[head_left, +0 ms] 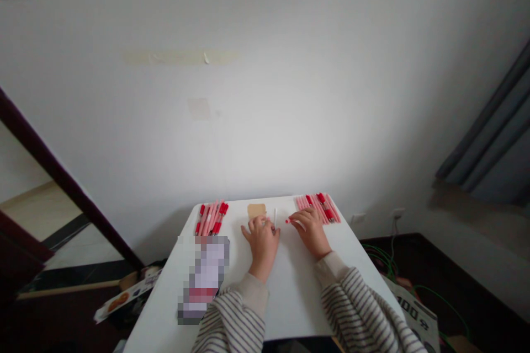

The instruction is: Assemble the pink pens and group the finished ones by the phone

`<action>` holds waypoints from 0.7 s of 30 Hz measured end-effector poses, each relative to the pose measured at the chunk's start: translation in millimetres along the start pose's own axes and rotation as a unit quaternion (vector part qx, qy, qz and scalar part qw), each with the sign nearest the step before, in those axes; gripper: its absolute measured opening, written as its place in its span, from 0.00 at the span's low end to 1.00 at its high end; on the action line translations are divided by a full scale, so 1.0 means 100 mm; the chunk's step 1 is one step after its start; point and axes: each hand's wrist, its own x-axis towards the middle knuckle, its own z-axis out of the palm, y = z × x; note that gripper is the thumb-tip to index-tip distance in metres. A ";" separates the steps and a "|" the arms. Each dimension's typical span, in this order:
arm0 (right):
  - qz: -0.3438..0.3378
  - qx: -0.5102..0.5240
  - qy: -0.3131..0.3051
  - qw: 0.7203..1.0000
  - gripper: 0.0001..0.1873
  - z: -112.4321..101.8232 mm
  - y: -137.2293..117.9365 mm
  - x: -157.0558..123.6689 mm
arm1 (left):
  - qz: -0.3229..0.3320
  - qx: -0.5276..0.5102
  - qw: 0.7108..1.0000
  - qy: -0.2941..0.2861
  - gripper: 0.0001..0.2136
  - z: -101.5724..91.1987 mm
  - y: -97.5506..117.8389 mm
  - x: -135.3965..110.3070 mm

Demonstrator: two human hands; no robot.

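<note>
The left hand (263,236) seems to pinch a thin white refill (274,215), its long axis running near to far. The right hand (311,229) pinches a pink pen (290,221) that points left, just right of the refill.

Two pen piles (211,218), one loose pen (289,221), one card (256,210), one stick (274,214)

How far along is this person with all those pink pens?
Roughly midway, I'd guess. The left pile of pink pens lies apart, perhaps finished. In hand: the left hand holds a thin white stick, and the right hand holds a pink pen. The right pile beside that hand seems left to do.
</note>
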 end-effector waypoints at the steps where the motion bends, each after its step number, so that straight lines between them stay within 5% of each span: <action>1: -0.007 -0.010 -0.008 1.000 0.06 0.00 -0.01 0.00 | 0.002 0.004 1.000 -0.001 0.06 0.00 0.00 0.00; 21: -0.017 -0.061 -0.071 0.995 0.11 -0.02 -0.02 -0.05 | 0.005 0.007 1.000 0.019 0.11 -0.02 0.03 0.00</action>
